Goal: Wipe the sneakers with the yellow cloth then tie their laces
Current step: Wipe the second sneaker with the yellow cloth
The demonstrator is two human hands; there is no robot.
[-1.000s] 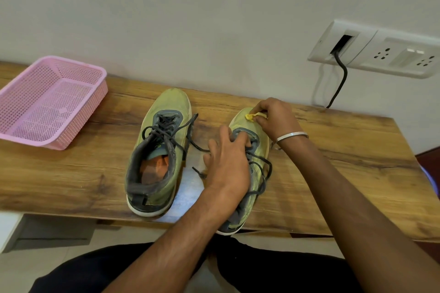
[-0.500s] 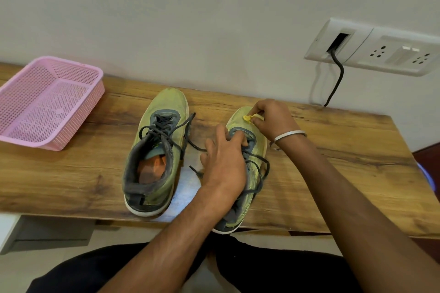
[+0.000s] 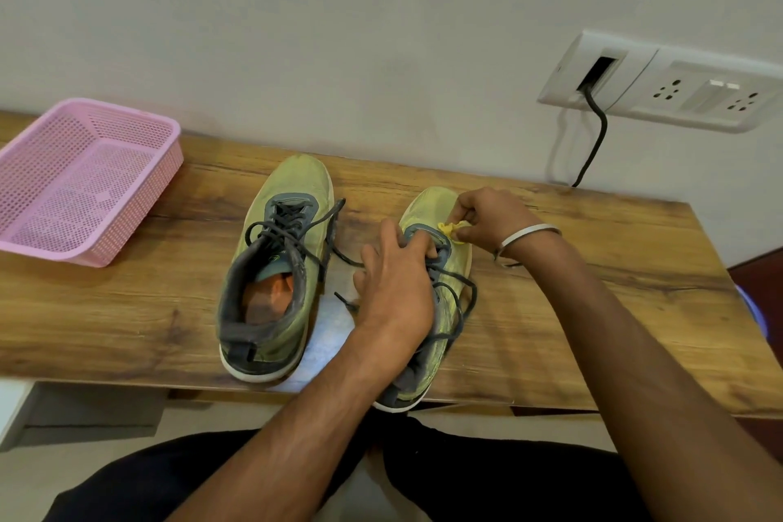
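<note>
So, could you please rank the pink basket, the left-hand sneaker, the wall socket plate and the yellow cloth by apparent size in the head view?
1. pink basket and socket plate: look alike, and both are cut by the frame edge.
2. left-hand sneaker.
3. yellow cloth, mostly hidden in the right hand.

The right hand [image 3: 491, 218] has drawn the yellow cloth [image 3: 450, 228] (bunched small) slightly back along the toe.
</note>
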